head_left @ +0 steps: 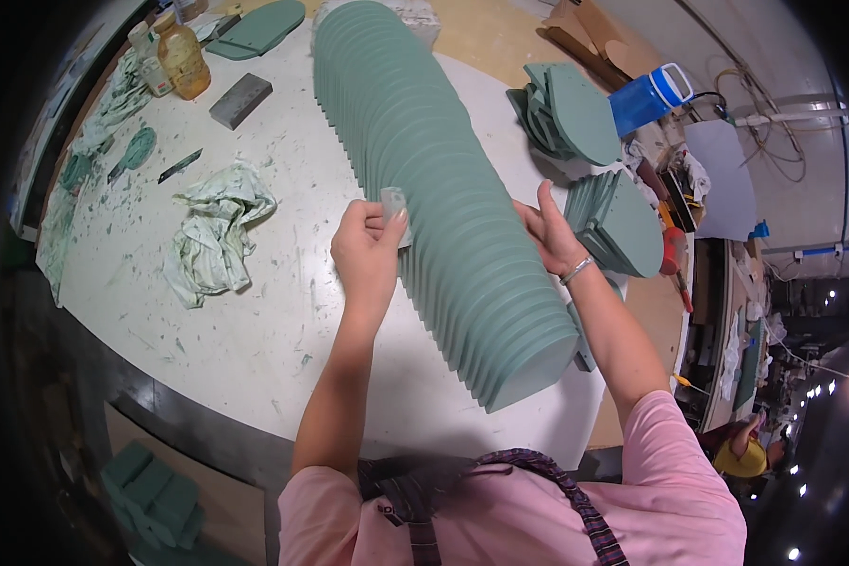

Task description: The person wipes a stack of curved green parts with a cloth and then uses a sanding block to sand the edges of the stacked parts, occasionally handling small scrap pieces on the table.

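A long row of thin green rounded plates [443,179], stacked face to face and overlapping, runs from the far middle of the white table [302,377] toward me. On its left side, my left hand [366,241] pinches a small pale flat piece [393,203], held against or very near the plates' edges. What the piece is made of I cannot tell. Along the row's right side lies my right hand [552,236], thumb raised and apart, the other fingers partly hidden behind the plates. It seems to touch the row's edge.
A crumpled stained cloth [219,231], a dark grey block [241,100], a thin blade [180,165] and an amber jar [182,58] lie or stand to the left. On the right are smaller green stacks [618,222] and a blue jug [643,102]. More green pieces [151,491] sit lower left.
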Motion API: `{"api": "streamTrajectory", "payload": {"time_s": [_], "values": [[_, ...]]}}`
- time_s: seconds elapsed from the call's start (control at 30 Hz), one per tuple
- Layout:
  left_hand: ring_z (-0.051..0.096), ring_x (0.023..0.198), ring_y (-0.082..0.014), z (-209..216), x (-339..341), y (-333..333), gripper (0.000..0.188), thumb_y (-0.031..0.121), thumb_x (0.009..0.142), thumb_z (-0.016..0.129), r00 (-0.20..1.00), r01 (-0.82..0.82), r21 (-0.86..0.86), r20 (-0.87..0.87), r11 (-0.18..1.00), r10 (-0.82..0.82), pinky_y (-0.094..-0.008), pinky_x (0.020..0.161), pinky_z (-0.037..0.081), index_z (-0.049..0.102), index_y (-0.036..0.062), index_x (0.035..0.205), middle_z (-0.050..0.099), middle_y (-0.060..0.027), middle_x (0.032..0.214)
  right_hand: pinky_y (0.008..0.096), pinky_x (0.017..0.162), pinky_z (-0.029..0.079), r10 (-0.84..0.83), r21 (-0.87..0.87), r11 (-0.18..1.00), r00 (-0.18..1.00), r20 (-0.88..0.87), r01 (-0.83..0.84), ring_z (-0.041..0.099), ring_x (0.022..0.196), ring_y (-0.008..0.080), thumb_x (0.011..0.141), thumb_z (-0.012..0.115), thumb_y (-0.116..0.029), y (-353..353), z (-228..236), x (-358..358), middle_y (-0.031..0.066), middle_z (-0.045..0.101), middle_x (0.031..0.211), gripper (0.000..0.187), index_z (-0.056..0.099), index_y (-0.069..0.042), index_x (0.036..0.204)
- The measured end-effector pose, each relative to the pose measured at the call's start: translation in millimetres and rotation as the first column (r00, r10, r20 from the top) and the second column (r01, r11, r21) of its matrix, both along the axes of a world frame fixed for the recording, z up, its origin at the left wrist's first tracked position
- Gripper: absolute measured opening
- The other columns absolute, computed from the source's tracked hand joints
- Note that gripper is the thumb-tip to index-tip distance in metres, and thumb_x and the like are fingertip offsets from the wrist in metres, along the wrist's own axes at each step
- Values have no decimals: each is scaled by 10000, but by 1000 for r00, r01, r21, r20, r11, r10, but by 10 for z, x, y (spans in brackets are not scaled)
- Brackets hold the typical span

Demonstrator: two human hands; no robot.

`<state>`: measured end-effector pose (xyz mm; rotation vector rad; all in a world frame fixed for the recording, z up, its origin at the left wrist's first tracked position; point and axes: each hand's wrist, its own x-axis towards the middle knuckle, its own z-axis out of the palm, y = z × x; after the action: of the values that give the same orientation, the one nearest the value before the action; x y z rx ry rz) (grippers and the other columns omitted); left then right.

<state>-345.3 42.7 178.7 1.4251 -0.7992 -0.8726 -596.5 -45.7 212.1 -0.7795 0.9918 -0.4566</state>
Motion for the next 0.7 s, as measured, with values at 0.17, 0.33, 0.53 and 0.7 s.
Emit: {"api": "streamTrajectory", "payload": {"time_s": [0.17,0.33,0.53,0.7], "values": [[620,701,-147,-395,13,322,165,124,837,739,994,53,176,88,983,-69,-287,660,498,614,23,874,664,-67,799,368,1194,217,-40,26,999,997,-58,42,274,1463,236,918,210,-790,10,1,3,121,291,1592,1007,276,7,1529],[597,687,-205,72,111,35,177,98,775,759,938,26,-69,346,997,0,-330,643,462,613,42,856,601,-57,821,372,1196,210,16,13,1000,1000,22,-16,263,1467,238,910,222,-799,-16,-36,-43,114,281,1597,1015,275,3,1531],[606,721,-171,-140,17,437,156,97,792,746,909,53,227,393,972,-141,-317,649,469,608,46,845,624,-42,855,372,1196,209,-11,5,1000,998,-63,11,265,1467,237,917,211,-793,11,44,-10,117,282,1596,1010,267,6,1532],[617,840,-115,-132,-87,721,172,23,876,657,904,209,41,-390,977,-177,-295,728,534,607,-31,1031,646,-100,986,374,1197,207,6,-27,1000,1000,-24,-7,260,1469,241,927,202,-779,62,130,-26,124,290,1591,993,258,3,1535]]}}
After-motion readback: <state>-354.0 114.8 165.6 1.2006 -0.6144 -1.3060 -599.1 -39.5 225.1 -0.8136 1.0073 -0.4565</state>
